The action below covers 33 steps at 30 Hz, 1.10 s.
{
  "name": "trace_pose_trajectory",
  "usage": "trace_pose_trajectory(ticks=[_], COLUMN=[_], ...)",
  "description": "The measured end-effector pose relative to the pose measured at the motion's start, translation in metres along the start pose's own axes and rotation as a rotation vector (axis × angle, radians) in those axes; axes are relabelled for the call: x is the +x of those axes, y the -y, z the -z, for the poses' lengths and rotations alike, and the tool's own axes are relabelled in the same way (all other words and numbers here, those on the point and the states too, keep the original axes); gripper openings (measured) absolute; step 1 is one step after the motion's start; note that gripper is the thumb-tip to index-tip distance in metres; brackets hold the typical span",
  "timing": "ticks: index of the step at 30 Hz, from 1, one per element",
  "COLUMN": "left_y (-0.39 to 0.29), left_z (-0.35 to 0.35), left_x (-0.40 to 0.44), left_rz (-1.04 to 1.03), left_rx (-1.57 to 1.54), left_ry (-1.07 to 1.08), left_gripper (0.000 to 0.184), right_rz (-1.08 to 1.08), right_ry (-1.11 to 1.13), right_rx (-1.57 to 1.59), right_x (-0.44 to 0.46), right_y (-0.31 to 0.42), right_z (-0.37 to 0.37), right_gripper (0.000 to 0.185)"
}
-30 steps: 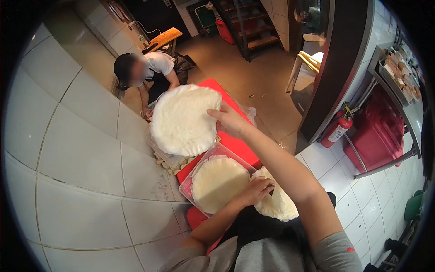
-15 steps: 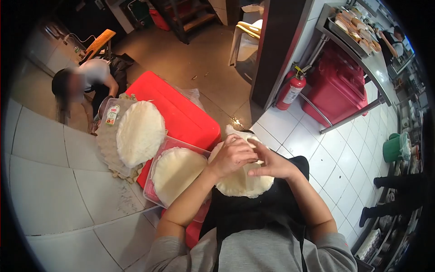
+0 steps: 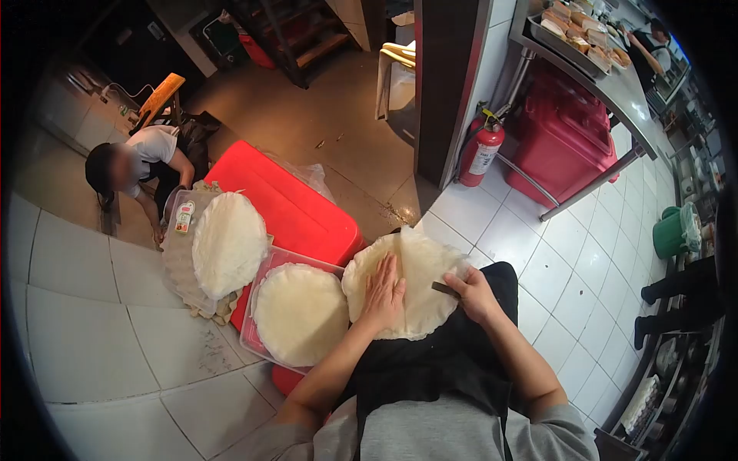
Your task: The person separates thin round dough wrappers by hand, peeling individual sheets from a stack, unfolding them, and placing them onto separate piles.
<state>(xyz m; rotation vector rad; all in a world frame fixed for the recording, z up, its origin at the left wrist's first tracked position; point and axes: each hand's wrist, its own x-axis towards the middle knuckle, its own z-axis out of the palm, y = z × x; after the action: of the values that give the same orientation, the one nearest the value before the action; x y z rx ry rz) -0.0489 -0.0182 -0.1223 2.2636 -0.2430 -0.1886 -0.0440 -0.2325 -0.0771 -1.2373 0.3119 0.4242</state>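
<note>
A stack of thin, round, pale dough wrappers [image 3: 419,265] lies on my lap over a black apron. My left hand [image 3: 384,296] rests on its left part, fingers stretched out and flat. At the stack's right edge, my right hand [image 3: 478,296] is closed on a short, dark, flat strip [image 3: 445,289]; whether it is a blade or a handle I cannot tell. To the left, a second wrapper stack [image 3: 301,315] sits in a clear plastic container [image 3: 254,332]. Farther left, another wrapper stack [image 3: 229,244] lies on a clear lid with a label [image 3: 184,217].
A red cooler box [image 3: 284,196] stands ahead on the left. Beyond it a person [image 3: 154,157] bends low. A fire extinguisher [image 3: 483,154], a red bin [image 3: 565,142] and a steel table [image 3: 615,96] with a bread tray are at the right.
My hands were close together above the stack, with its top bunched up. Now they are apart: the left lies flat on the spread wrappers, the right is at the right edge with the dark strip.
</note>
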Motion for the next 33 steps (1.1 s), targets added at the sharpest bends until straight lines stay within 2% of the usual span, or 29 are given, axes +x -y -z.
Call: trace_pose_trajectory(ticks=[3,5,9,12,16,19,20,23,24,25,27,30,31,32,33], left_y=[-0.005,-0.008,-0.012,-0.014,-0.016,-0.019,-0.019,-0.019,-0.018,-0.018,-0.017,-0.019,-0.014,-0.006,-0.002], left_z=[0.000,0.001,0.002,0.002,0.003,0.003,0.003,0.003,0.004,0.004,0.001,0.006,0.007,0.008,0.008], left_x=[0.004,0.005,0.005,0.004,0.004,0.006,0.006,0.004,0.004,0.005,0.006,0.008,0.011,0.015,0.018], left_rz=[0.020,0.034,0.046,0.055,0.060,0.076,0.079,0.087,0.086,0.089,0.093,0.107,0.049,-0.005,-0.053], left_rx=[0.214,0.241,0.259,0.288,0.300,0.319,0.325,0.326,0.323,0.334,0.348,0.309,0.133,-0.044,-0.222], left_ry=[0.126,0.140,0.154,0.163,0.169,0.181,0.184,0.184,0.181,0.181,0.183,0.211,0.199,0.189,0.179], left_gripper=[0.059,0.059,0.059,0.059,0.060,0.061,0.062,0.062,0.062,0.062,0.061,0.061,0.061,0.061,0.061], right_rz=[0.069,0.134,0.222,0.347,0.430,0.451,0.457,0.645,0.730,0.817,0.926,0.729,0.689,0.553,0.453], right_ry=[-0.071,-0.174,-0.207,-0.350,-0.257,-0.086,-0.015,-0.119,-0.178,-0.093,-0.094,0.132,0.151,0.274,0.403], right_rx=[-0.146,0.012,0.088,0.174,0.042,-0.092,-0.050,0.157,0.221,0.287,0.313,0.217,0.219,0.198,0.110], right_x=[-0.021,-0.037,-0.066,-0.085,-0.109,-0.108,-0.106,-0.113,-0.112,-0.114,-0.124,-0.120,-0.115,-0.111,-0.103], right_y=[0.010,0.019,0.039,0.076,0.117,0.121,0.120,0.133,0.135,0.144,0.160,0.165,0.154,0.150,0.150], right_z=[0.025,0.037,0.076,0.091,0.103,0.077,0.079,0.073,0.077,0.082,0.075,0.060,0.051,0.043,0.035], right_gripper=[0.016,0.014,0.011,0.011,0.025,0.018,0.031,0.044,0.058,0.060,0.062,0.054,0.044,0.029,0.028])
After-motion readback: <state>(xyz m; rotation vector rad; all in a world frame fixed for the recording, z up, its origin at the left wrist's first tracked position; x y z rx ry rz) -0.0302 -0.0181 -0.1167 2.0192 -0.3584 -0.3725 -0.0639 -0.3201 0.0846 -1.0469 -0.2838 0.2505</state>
